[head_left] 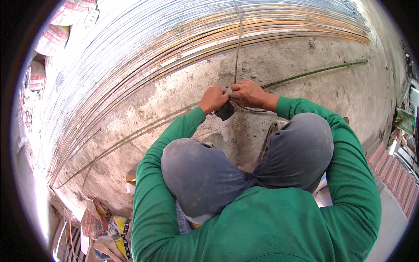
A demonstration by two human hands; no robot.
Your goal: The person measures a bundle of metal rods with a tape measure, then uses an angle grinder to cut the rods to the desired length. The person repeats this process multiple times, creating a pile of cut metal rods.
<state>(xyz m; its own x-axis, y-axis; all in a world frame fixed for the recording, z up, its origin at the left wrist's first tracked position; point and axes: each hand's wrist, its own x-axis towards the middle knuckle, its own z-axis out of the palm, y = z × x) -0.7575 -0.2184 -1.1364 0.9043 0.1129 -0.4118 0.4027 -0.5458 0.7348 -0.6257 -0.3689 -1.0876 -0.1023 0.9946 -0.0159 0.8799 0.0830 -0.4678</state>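
Observation:
My left hand [214, 99] and my right hand [248, 94] meet in front of my knees, knuckles almost touching, fingers closed. A thin grey cord [238, 48] runs from the far edge down to my right hand and is pinched in its fingers. Below that hand a bent length of the cord curves over the floor. A dark, rounded lump [224, 112] sits just under my left fingers; I cannot tell what it is or whether they hold it. What lies inside the left fingers is hidden.
Many long ribbed steel bars [192, 50], some rusty, lie side by side across the concrete floor [301, 94]. A single greenish bar [318, 70] stretches right from behind my hands. Red-and-white sacks [54, 39] stand far left; colourful bags [114, 229] lie near left.

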